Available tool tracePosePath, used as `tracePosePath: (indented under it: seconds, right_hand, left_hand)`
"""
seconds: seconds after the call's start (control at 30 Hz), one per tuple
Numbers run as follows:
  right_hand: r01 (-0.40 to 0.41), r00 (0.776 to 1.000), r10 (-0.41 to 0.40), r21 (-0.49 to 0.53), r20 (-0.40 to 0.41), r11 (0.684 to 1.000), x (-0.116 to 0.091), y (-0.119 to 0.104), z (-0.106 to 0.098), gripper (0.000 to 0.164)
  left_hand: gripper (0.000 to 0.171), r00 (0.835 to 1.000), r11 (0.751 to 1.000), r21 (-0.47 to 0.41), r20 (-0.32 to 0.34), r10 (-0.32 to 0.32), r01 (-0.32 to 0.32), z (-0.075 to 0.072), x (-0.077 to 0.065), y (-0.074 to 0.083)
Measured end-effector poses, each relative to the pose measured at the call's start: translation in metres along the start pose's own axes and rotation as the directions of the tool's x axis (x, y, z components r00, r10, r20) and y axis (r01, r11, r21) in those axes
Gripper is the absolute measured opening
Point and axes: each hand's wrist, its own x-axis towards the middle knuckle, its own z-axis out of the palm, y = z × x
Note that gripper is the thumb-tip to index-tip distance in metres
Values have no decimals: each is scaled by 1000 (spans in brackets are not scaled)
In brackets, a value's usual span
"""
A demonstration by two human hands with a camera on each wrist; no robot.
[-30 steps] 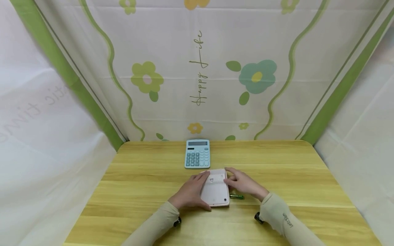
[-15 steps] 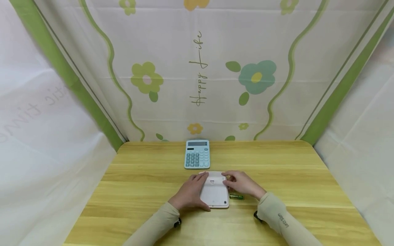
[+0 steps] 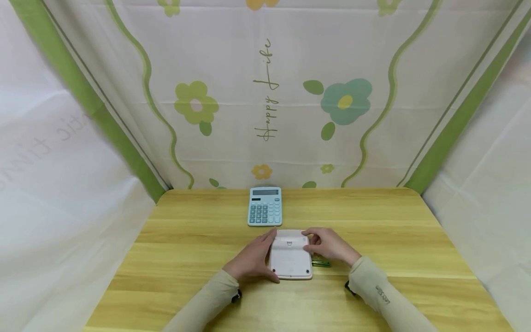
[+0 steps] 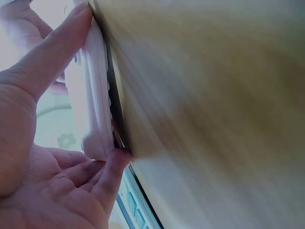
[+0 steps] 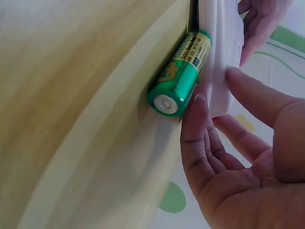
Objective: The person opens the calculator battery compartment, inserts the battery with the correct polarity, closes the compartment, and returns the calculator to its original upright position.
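At the far left of the head view, a white fabric panel (image 3: 54,184) edged with a green band slopes down to the worktop (image 3: 178,235). From the lower left comes a beige sleeve (image 3: 203,299); its left hand (image 3: 252,259) is clamped on the left side of a pale pink device (image 3: 290,263), thumb at the lower corner and fingers at the upper one. Just above centre, a light blue calculator (image 3: 264,206) lies keys up near the worktop's back edge. Behind it hangs a printed backdrop (image 3: 232,60) with flowers and the words "Happy Life".

The pale pink device lies just below the calculator, back up, with a small tab near its top and dark round dots at its two lower corners. To its right is a green battery (image 3: 321,263), marked GP in the right wrist view, lying on the worktop close against the device's edge; whether they touch cannot be told. Further right, the right hand (image 3: 329,245) pinches the device's upper right side between thumb and fingers. Its beige sleeve, with dark lettering, runs to the lower right.
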Motion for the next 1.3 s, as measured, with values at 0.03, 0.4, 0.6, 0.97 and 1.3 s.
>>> tracePosePath:
  seconds: [0.03, 0.4, 0.6, 0.97, 1.3]
  right_hand:
    - [1, 1000, -1, 0, 1, 1000, 0, 1, -1, 47]
    - [16, 1000, -16, -27, 5, 1000, -4, 6, -9, 48]
    - [-36, 998, 28, -146, -56, 989, -6, -4, -5, 51]
    - [181, 969, -234, -419, -78, 890, 6, -28, 10, 33]
    - [243, 949, -311, -509, -52, 826, 14, -39, 17, 20]
  left_hand:
    - [143, 1000, 1000, 2, -2, 5, -5, 1, 1, 0]
    - [138, 1000, 1000, -4, 10, -20, 20, 4, 4, 8]
    - [138, 1000, 1000, -11, 16, -27, 27, 3, 4, 9]
    - [135, 1000, 1000, -12, 23, -20, 20, 5, 7, 6]
    - [133, 1000, 1000, -18, 21, -11, 11, 3, 5, 10]
